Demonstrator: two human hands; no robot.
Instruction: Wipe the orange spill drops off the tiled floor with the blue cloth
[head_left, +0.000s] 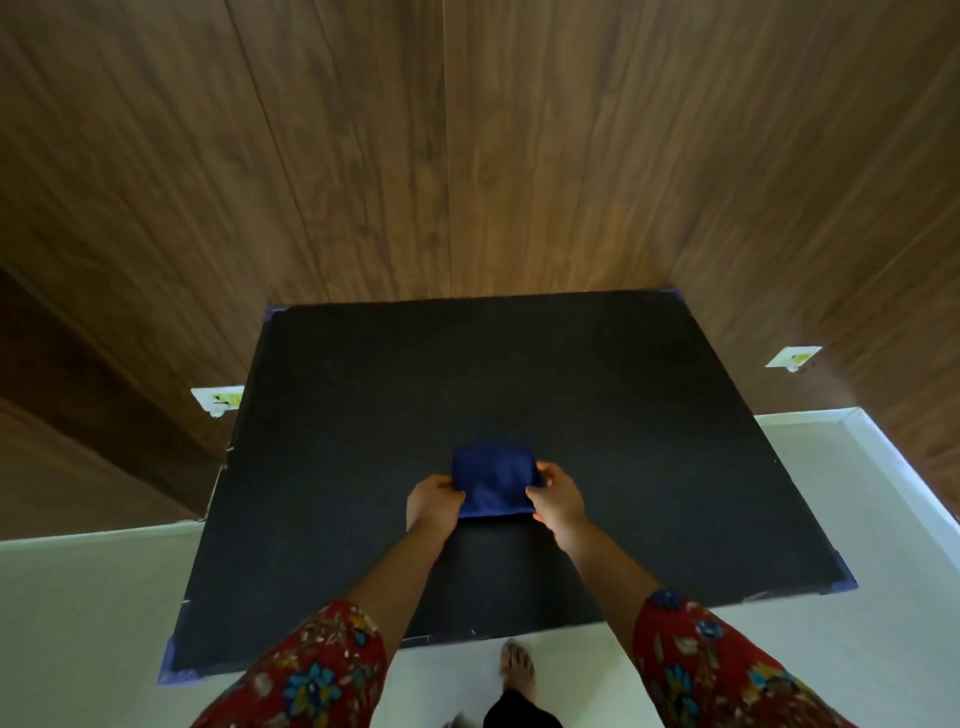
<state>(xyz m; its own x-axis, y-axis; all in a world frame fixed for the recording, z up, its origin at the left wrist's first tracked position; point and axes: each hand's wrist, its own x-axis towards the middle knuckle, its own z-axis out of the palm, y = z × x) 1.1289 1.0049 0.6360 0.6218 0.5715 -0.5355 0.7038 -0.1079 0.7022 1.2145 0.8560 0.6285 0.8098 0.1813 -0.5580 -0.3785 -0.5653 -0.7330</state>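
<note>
A folded dark blue cloth (492, 480) is held over the middle of a black table top (363, 415). My left hand (432, 502) pinches its left edge. My right hand (557, 498) pinches its right edge. Whether the cloth rests on the surface or hangs just above it I cannot tell. Pale floor (78, 623) shows at the left, right and front of the table. No orange drops show on the visible floor.
Wood-panelled walls (467, 156) close in behind and on both sides of the table. A white wall socket (218, 400) sits at the left and another (792, 357) at the right. A bare foot (517, 670) stands on the floor at the table's front edge.
</note>
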